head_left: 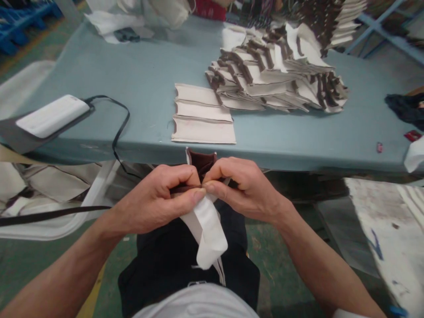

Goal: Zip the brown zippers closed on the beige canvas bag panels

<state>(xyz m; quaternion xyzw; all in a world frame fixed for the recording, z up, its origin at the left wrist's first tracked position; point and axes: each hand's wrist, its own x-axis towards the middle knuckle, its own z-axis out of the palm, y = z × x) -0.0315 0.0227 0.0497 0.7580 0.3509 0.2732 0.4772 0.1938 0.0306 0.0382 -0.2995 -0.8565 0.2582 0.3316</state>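
Over my lap, just in front of the table edge, both hands pinch a brown-and-white fabric piece (201, 160). The thumb and fingers of my left hand (155, 198) close on its edge from the left. My right hand (243, 187) grips the same edge from the right, and the thumb tips almost meet. A folded white strip (212, 240) hangs below the thumbs. The fingers cover part of the brown side, so what lies between the fingertips is hidden. Just beyond, cream fabric pieces (203, 130) overlap in a row on the table.
A large heap of cream-and-brown pieces (265, 79) covers the back right of the blue-green table (149, 75). At left lies a white device (54, 115) with a black cord. A white plastic crate (71, 227) holds more pieces. A stained white board (387, 234) stands at right.
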